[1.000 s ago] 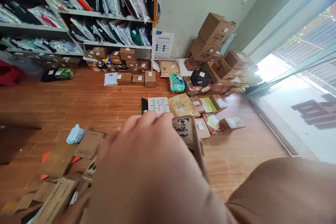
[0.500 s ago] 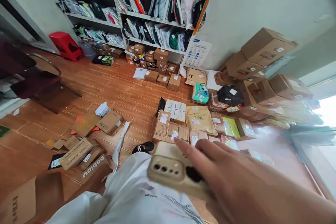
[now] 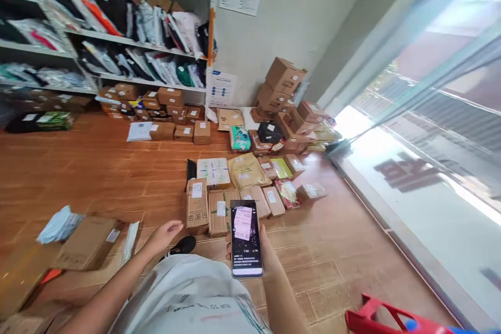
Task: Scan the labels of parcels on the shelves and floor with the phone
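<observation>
The phone [image 3: 246, 238] stood low in the view at about 6 o'clock, screen up toward the camera and showing a pale label on a dark display. The right hand [image 3: 270, 255] gripped it from beneath, fingers wrapped around its edges, with the forearm entering from 5 o'clock. The left hand [image 3: 164, 235] hung empty at about 8 o'clock from the phone, fingers loosely curled and slightly apart, touching nothing. Just beyond the phone, at 12 o'clock from it, a group of parcels [image 3: 219, 203] lay flat on the wooden floor [image 3: 97, 177]: brown boxes with white labels, a yellow padded bag [image 3: 246, 169] and a white box [image 3: 213, 171], set side by side and touching. A black shoe [image 3: 183, 244] showed between the left hand and the nearest box. At 9 o'clock a flat cardboard box [image 3: 88, 242] and a pale blue bag [image 3: 58, 224] lay near each other, well apart from the parcel group. Toward 1 o'clock a stack of larger cartons [image 3: 284, 81] stood against the wall. At 11 o'clock shelves [image 3: 129, 42] held upright bags, with small boxes in rows on the floor below. A glass door [image 3: 430, 115] occupied the 3 o'clock side. A red stool [image 3: 376, 315] lay at 5 o'clock.
</observation>
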The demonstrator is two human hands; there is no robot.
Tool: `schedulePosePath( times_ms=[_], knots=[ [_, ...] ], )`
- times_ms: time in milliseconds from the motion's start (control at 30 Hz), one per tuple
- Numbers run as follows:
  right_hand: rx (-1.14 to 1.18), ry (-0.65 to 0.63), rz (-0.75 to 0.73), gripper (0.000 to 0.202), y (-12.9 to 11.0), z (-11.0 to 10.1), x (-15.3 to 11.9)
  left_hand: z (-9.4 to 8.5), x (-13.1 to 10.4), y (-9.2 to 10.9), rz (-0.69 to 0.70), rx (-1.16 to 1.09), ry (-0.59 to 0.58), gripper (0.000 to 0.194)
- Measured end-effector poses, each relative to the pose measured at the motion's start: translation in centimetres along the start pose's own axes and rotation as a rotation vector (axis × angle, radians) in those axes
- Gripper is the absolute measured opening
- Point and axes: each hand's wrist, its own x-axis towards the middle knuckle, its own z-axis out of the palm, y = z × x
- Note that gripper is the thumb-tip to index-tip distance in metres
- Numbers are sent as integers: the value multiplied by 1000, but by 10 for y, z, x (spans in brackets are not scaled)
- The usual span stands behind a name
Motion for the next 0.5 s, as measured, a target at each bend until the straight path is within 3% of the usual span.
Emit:
schedulePosePath(
  times_ms=[100, 167, 233, 333, 500],
  knots=[
    [58, 3, -86, 82, -3, -2, -14, 37, 4, 74, 164, -141, -328, 83],
    [83, 25, -168, 82, -4, -1, -24, 62, -7, 116, 291, -245, -581, 70],
    [103, 58, -239, 80, -5, -1, -34, 85, -21, 147, 378, -295, -756, 56],
    [131, 125, -334, 77, -3, -2, -53, 114, -38, 173, 376, -312, -833, 51],
    [168, 201, -435, 71, 3, -13, -81, 152, -47, 184, 294, -245, -924, 57]
  ],
)
